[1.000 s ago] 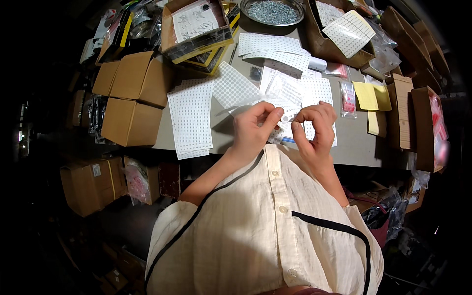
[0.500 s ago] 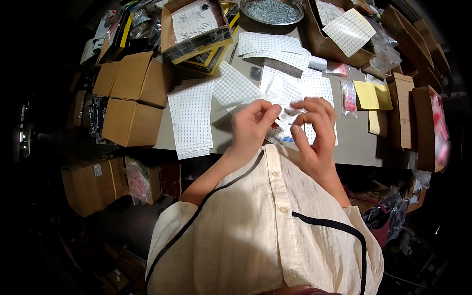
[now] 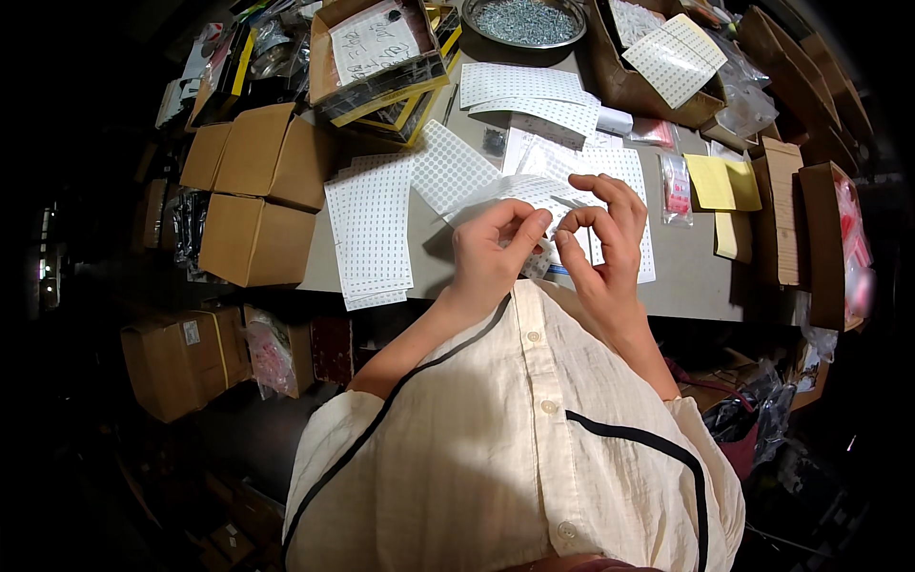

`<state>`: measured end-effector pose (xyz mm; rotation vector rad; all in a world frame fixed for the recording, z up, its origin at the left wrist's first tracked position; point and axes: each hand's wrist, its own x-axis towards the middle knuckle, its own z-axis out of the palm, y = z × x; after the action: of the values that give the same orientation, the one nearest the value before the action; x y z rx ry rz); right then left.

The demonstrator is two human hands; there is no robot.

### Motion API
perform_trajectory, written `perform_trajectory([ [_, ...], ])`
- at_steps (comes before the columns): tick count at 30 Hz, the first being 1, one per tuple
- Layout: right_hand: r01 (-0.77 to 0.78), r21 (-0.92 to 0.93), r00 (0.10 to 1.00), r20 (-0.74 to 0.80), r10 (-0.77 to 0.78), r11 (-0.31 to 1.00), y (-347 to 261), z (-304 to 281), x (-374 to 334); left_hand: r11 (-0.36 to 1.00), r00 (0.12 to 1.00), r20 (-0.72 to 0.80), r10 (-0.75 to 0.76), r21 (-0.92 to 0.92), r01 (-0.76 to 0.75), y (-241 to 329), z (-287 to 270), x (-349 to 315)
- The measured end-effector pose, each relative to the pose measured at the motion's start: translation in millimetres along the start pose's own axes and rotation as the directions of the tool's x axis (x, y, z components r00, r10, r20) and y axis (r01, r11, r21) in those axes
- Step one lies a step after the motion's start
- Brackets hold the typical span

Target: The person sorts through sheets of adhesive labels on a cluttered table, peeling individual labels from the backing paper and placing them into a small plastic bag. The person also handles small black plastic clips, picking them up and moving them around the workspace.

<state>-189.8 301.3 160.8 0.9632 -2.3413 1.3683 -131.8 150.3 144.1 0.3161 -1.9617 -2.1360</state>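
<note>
In front of my chest, my left hand (image 3: 488, 250) pinches the near edge of a white sticker sheet (image 3: 524, 188), which bows upward behind the fingertips. Just to its right is my right hand (image 3: 610, 238). Its thumb and index finger come together close to the left fingertips, and the other fingers are raised and curled; whatever lies in that pinch is too small to make out. Under and beyond both hands lie more printed sheets, with a dotted sticker sheet (image 3: 453, 167) at the left and another white sheet (image 3: 624, 172) at the right.
A stack of sticker sheets (image 3: 370, 229) overhangs the near table edge. Cardboard boxes (image 3: 253, 238) stand at left. Farther back are a metal bowl of screws (image 3: 529, 24) and an open box (image 3: 381, 86). Yellow papers (image 3: 722, 183) and a small bag with pink contents (image 3: 676, 191) lie right.
The sheet in my left hand has come up into a visible curve behind the fingers. My right thumb and index finger have closed toward each other and shifted slightly left.
</note>
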Motion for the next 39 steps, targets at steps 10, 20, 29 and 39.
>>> perform_trajectory([
  [10, 0.008, -0.03, 1.0, -0.008, -0.008, 1.0, 4, 2, -1, 0.999, 1.0, 0.005, -0.006, -0.043, 0.007, -4, 1, 1],
  [20, 0.011, -0.057, 1.0, -0.02, -0.012, 0.998, 4, 3, -1, 0.996, 1.0, 0.019, -0.025, -0.088, 0.026, -2, 2, 1],
  [29, -0.158, 0.044, 0.984, 0.096, 0.153, 0.986, 12, -4, 2, 0.973, 0.994, 0.079, -0.072, -0.214, 0.088, -1, -2, 2],
  [39, -0.714, 0.574, 0.668, 0.389, 0.635, 0.4, 82, -21, -16, 0.955, 0.994, 0.11, 0.011, -0.296, 0.022, 0, -9, 1],
])
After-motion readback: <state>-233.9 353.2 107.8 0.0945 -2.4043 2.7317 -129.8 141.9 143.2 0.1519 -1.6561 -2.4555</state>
